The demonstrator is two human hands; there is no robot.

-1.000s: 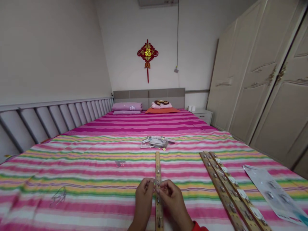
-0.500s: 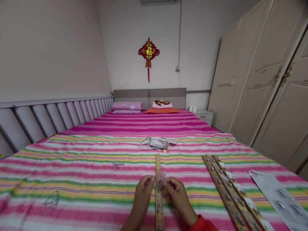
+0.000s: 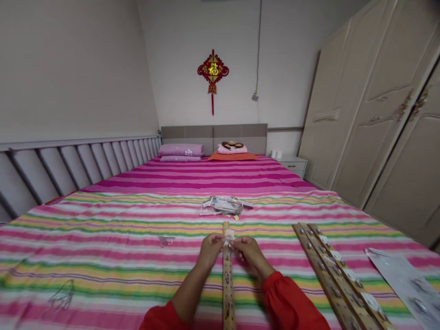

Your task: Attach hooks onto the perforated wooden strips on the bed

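A narrow wooden strip (image 3: 227, 293) studded with metal snaps lies lengthwise on the striped bedspread (image 3: 120, 247). My left hand (image 3: 210, 249) and my right hand (image 3: 250, 252) meet over its far end. Both pinch a small clear-white piece (image 3: 229, 237) held just above the strip. Red sleeves cover my forearms. A heap of small clear packets (image 3: 223, 205) lies just beyond the strip's end.
Two more snap-studded wooden strips (image 3: 338, 275) lie to the right, next to a plastic sheet (image 3: 405, 284). Small clear scraps (image 3: 165, 240) and a wire-like piece (image 3: 62, 297) lie at left. Pillows (image 3: 181, 150) rest at the headboard, and a wardrobe (image 3: 381, 114) stands at right.
Both hands have slid forward along the strip, from about its middle to its far end, still pinched together. My arms stretch out further, so the red sleeves now show.
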